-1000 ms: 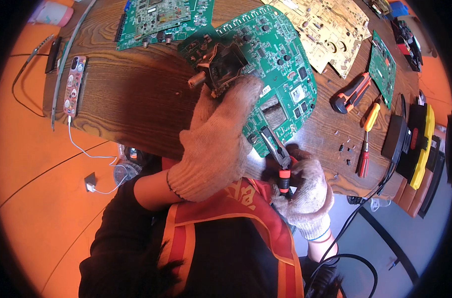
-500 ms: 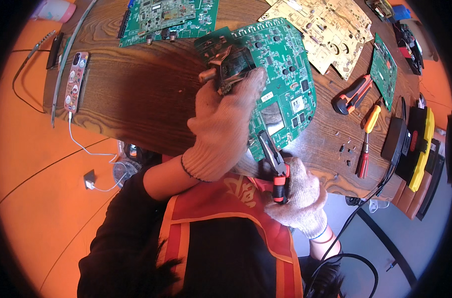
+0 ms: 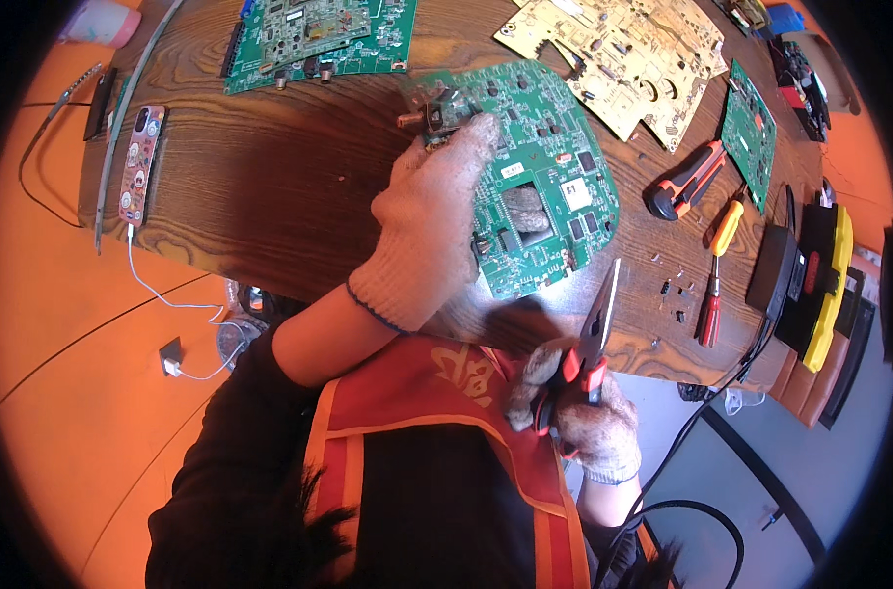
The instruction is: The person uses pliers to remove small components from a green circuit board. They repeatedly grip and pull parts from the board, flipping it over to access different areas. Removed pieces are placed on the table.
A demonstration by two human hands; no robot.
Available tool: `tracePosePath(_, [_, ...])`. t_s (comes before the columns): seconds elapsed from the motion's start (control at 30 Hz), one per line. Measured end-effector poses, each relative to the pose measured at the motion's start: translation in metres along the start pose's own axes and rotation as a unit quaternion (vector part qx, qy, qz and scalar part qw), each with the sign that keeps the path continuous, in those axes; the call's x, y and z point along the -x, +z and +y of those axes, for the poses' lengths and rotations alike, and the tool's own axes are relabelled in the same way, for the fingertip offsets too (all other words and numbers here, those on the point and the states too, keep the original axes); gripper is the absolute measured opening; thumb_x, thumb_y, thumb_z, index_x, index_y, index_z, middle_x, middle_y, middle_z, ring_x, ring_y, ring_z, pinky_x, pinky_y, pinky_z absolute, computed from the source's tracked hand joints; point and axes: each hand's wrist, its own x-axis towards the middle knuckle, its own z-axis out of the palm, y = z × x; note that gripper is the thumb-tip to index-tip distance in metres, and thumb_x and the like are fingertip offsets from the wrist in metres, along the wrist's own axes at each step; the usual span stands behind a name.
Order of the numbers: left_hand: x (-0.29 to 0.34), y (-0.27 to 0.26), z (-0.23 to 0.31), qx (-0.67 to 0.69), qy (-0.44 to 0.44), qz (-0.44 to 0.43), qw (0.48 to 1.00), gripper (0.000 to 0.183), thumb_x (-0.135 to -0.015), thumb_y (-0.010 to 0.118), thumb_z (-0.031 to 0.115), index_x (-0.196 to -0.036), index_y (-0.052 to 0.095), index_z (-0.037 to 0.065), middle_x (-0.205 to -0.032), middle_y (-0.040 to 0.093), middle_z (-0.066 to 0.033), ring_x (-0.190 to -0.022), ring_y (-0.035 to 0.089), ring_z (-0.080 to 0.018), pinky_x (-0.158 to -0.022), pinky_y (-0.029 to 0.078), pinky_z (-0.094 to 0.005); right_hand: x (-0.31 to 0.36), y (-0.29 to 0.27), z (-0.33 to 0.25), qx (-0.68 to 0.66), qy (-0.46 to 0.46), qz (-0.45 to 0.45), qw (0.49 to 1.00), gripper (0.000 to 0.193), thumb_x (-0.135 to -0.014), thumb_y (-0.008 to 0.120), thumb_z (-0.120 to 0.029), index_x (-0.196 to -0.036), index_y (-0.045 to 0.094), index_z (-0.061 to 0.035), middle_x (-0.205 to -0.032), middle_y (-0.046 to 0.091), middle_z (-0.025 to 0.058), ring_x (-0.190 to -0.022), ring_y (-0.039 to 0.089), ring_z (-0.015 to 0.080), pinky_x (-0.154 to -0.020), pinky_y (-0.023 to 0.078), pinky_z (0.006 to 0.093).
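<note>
Green circuit board (image 3: 546,142) gripped along left side by gloved left hand (image 3: 429,211); pliers (image 3: 597,329) held in gloved right hand (image 3: 594,422), at board's near right, tips clear.

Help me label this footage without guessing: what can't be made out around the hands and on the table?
All in the head view:
Most fingers of the left hand: hidden by the green circuit board it holds.
Handles of the pliers: partly covered by the right hand.
Loose bits on the table: too small to identify.
Upper-left green board: far end cut off by the picture's top edge.
</note>
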Motion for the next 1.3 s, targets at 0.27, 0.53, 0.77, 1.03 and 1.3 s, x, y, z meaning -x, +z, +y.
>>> tracePosePath(0.27, [-0.001, -0.002, 0.001, 0.101, -0.107, 0.021, 0.989, 0.016, -0.093, 0.063, 0.017, -0.104, 0.064, 0.006, -0.093, 0.067, -0.0072, -0.077, 0.068, -0.0204, -0.067, 0.06, -0.0377, 0.002, 0.001, 0.012, 0.047, -0.026, -0.007, 0.999, 0.045, -0.069, 0.071, -0.019, -0.102, 0.06, 0.0078, -0.103, 0.062, 0.0243, -0.083, 0.064, 0.0336, -0.072, 0.052, 0.0385])
tracePosePath(0.53, [0.015, 0.003, 0.015, 0.069, -0.12, 0.029, 0.99, 0.024, -0.092, 0.065, 0.018, -0.109, 0.059, 0.002, -0.096, 0.066, -0.0099, -0.076, 0.069, -0.0212, -0.064, 0.063, -0.035, 0.021, 0.016, 0.022, -0.165, -0.063, 0.037, 0.984, 0.056, -0.07, 0.068, -0.006, -0.123, 0.053, 0.0067, -0.106, 0.065, 0.0237, -0.092, 0.067, 0.0379, -0.083, 0.054, 0.0468])
tracePosePath(0.77, [0.021, 0.004, 0.018, 0.022, -0.1, 0.04, 0.994, 0.026, -0.092, 0.066, 0.016, -0.112, 0.058, 0.002, -0.097, 0.066, -0.009, -0.08, 0.068, -0.0201, -0.066, 0.062, -0.0348, 0.031, 0.006, 0.014, 0.271, -0.107, 0.005, 0.957, 0.046, -0.077, 0.065, -0.004, -0.121, 0.058, 0.006, -0.117, 0.061, 0.021, -0.098, 0.063, 0.0287, -0.087, 0.049, 0.0386])
tracePosePath(1.03, [0.025, 0.001, 0.026, -0.011, -0.051, 0.018, 0.998, 0.033, -0.09, 0.07, 0.017, -0.116, 0.057, 0.001, -0.1, 0.067, -0.0103, -0.083, 0.069, -0.0204, -0.069, 0.062, -0.0341, 0.029, -0.006, 0.027, -0.328, 0.05, -0.039, 0.943, 0.061, -0.069, 0.072, -0.003, -0.124, 0.052, 0.0123, -0.12, 0.059, 0.0271, -0.099, 0.065, 0.0328, -0.082, 0.053, 0.0384])
tracePosePath(1.3, [0.018, -0.007, 0.037, -0.075, -0.006, -0.011, 0.997, 0.034, -0.089, 0.072, 0.018, -0.114, 0.057, 0.0, -0.098, 0.067, -0.0094, -0.084, 0.068, -0.0181, -0.069, 0.061, -0.032, 0.008, 0.004, 0.03, -0.202, -0.045, -0.016, 0.978, 0.057, -0.074, 0.068, -0.009, -0.127, 0.051, 0.0047, -0.129, 0.053, 0.0223, -0.123, 0.051, 0.0387, -0.103, 0.043, 0.0489])
